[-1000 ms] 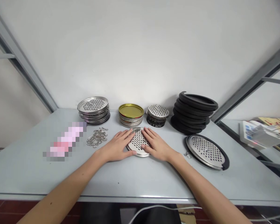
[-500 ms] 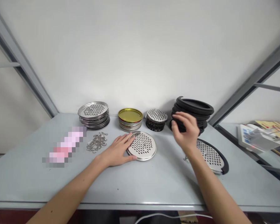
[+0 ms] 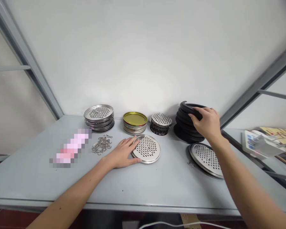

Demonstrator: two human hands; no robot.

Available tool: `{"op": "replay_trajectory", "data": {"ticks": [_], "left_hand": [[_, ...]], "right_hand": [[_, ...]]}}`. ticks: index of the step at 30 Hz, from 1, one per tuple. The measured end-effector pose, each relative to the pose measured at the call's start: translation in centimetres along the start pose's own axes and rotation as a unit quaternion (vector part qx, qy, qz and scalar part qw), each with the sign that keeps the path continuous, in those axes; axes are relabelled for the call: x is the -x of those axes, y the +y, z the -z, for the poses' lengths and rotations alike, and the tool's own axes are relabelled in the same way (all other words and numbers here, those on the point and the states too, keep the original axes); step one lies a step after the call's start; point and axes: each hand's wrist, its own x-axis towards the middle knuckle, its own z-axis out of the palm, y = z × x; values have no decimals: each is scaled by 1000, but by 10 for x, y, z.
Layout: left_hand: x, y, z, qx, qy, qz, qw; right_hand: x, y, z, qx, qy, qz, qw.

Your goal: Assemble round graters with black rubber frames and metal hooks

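My left hand (image 3: pixel 124 153) lies flat with fingers spread, its fingertips and thumb resting on the left edge of a round metal grater disc (image 3: pixel 148 149). At the back right, my right hand (image 3: pixel 206 122) has its thumb and fingers closed on the rim of the top black ring (image 3: pixel 186 108) of a tall stack. Part of that rim is hidden behind the hand. Below it, another perforated metal disc (image 3: pixel 208 159) is partly covered by my right forearm. Beside that disc lies a small metal clip (image 3: pixel 190 164).
Along the wall stand a stack of grater discs (image 3: pixel 99 119), a stack of gold-topped lids (image 3: pixel 134 122) and smaller spiked graters (image 3: pixel 161 122). Metal hooks (image 3: pixel 102 144) lie in a pile beside a blurred pink item (image 3: pixel 71 148). A power strip (image 3: pixel 255 144) is beyond the right frame post.
My right hand has moved right and onto the top of the black ring stack. My left hand stays on the disc. The view has shifted slightly.
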Motion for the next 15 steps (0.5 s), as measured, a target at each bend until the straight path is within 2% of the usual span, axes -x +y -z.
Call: {"op": "replay_trajectory", "data": {"ticks": [4,8,12,15], "left_hand": [[0,1,1,0,0,5,1000],[0,0,1,6,4,-1,1000],[-1,-1,-1,18,5,-1,1000],[-3,1,-4,27,29,4,999]], "right_hand": [[0,-5,-2,6,12,29,999],[-1,-12,0,-7,33,28,999],[-1,-25,9,-53,61,62,995],[1,-41,20,-90,72,104,988]]}}
